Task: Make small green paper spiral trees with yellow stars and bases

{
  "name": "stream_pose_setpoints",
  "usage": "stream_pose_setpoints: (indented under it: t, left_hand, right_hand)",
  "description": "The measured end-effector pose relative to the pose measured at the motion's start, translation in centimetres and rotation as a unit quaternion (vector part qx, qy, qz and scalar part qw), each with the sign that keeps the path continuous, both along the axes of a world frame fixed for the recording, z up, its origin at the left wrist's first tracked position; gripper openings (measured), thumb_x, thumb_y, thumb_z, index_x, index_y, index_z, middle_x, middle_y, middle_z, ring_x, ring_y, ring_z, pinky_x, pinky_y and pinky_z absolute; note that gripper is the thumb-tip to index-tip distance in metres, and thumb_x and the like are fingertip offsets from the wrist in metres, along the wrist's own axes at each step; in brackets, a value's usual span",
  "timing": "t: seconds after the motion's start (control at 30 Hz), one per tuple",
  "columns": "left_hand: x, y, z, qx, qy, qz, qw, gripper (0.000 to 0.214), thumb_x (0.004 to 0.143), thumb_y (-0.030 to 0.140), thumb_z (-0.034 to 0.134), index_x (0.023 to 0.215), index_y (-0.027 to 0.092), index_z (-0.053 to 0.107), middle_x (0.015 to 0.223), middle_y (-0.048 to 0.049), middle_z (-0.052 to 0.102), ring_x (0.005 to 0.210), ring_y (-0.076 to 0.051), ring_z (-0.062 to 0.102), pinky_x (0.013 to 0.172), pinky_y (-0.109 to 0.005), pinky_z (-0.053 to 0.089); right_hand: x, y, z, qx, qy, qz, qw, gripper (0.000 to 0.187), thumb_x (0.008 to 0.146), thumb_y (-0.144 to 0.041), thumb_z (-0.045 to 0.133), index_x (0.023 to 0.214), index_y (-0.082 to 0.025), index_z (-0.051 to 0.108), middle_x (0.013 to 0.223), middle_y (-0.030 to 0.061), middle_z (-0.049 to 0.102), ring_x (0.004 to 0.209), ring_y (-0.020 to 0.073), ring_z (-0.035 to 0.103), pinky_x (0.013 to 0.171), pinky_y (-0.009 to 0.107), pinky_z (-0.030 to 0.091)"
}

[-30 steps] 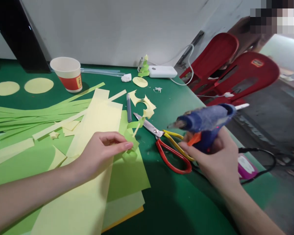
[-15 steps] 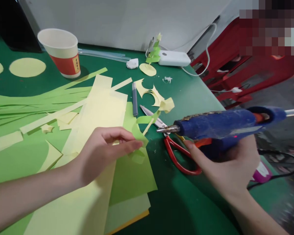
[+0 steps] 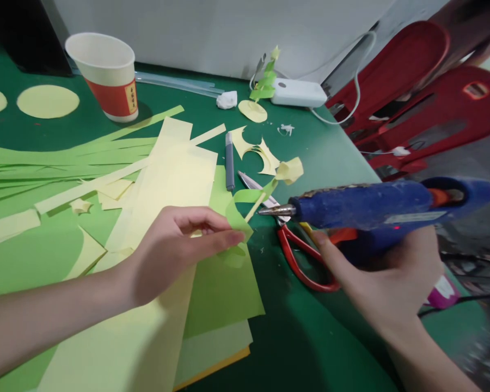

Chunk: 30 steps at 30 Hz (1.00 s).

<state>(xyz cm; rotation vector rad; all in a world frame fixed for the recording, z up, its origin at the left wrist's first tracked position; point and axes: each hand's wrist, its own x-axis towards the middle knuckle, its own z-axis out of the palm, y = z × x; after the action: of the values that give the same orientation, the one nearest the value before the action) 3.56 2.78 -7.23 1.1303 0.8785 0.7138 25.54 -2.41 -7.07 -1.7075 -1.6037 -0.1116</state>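
My left hand (image 3: 175,245) pinches a curled green paper strip (image 3: 237,209) with a thin stick through it, just above the stacked yellow and green paper sheets (image 3: 212,294). My right hand (image 3: 386,277) grips a blue hot glue gun (image 3: 375,207), a finger on its orange trigger. The metal nozzle points left and sits a short way right of the strip's stick. Red-and-yellow-handled scissors (image 3: 300,256) lie on the green table (image 3: 310,348) under the gun.
A paper cup (image 3: 106,76) stands at the back left beside yellow paper circles (image 3: 47,100). Long green strips (image 3: 44,163), a grey pen (image 3: 229,163), yellow offcuts (image 3: 261,155), a small paper tree (image 3: 261,92) and a white power bank (image 3: 298,92) lie around. Red chairs (image 3: 424,103) stand right of the table.
The glue gun has swung level, its nozzle now pointing left and close to the green strip. My left hand keeps its pinch on the strip. The view has shifted slightly.
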Motion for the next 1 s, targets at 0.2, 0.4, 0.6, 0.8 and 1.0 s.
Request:
stream_pose_setpoints:
  t: [0.2,0.4,0.6,0.8,1.0]
  left_hand:
    - [-0.03,-0.04,0.05,0.004,-0.002,0.0,1.0,0.015,0.074,0.024,0.068,0.059,0.021,0.067,0.059,0.0056,0.059,0.056,-0.006,0.048,0.052,-0.016,0.037]
    - [-0.07,-0.06,0.11,-0.004,-0.008,-0.001,1.0,0.016,0.074,0.024,0.068,0.058,0.021,0.066,0.057,0.0066,0.057,0.054,-0.005,0.047,0.051,-0.014,0.037]
    - [-0.04,-0.05,0.0,-0.001,-0.005,0.001,1.0,0.016,0.074,0.024,0.068,0.059,0.021,0.067,0.057,0.0055,0.057,0.054,-0.006,0.048,0.051,-0.015,0.038]
    - [0.01,-0.04,0.04,0.002,0.002,-0.001,1.0,0.016,0.074,0.025,0.068,0.058,0.021,0.067,0.058,0.0052,0.058,0.054,-0.006,0.047,0.052,-0.016,0.038]
    - [0.04,-0.04,0.01,-0.003,-0.008,-0.001,1.0,0.017,0.073,0.024,0.068,0.057,0.02,0.066,0.057,0.0054,0.057,0.054,-0.006,0.047,0.051,-0.016,0.037]
  right_hand:
    - [0.01,-0.01,-0.05,0.0,0.0,-0.002,1.0,0.026,0.068,-0.033,0.065,0.081,-0.028,0.043,0.057,-0.0042,0.042,0.041,0.0125,0.039,0.039,0.027,0.034]
    - [-0.04,0.19,-0.04,0.024,-0.01,0.004,1.0,0.026,0.067,-0.031,0.066,0.075,-0.026,0.042,0.05,-0.0061,0.042,0.038,0.0111,0.037,0.037,0.026,0.031]
    - [-0.11,0.17,-0.07,0.037,-0.011,0.007,0.999,0.025,0.067,-0.028,0.066,0.073,-0.025,0.042,0.048,-0.007,0.041,0.036,0.0102,0.033,0.036,0.026,0.027]
    - [0.01,0.5,0.02,0.064,-0.005,0.012,0.998,0.027,0.062,-0.024,0.07,0.072,-0.024,0.045,0.047,-0.0065,0.043,0.037,0.0103,0.035,0.037,0.026,0.027]
    - [0.05,0.61,0.04,0.086,-0.017,0.008,0.996,0.029,0.06,-0.027,0.072,0.075,-0.024,0.047,0.05,-0.0048,0.046,0.042,0.0131,0.04,0.042,0.028,0.03]
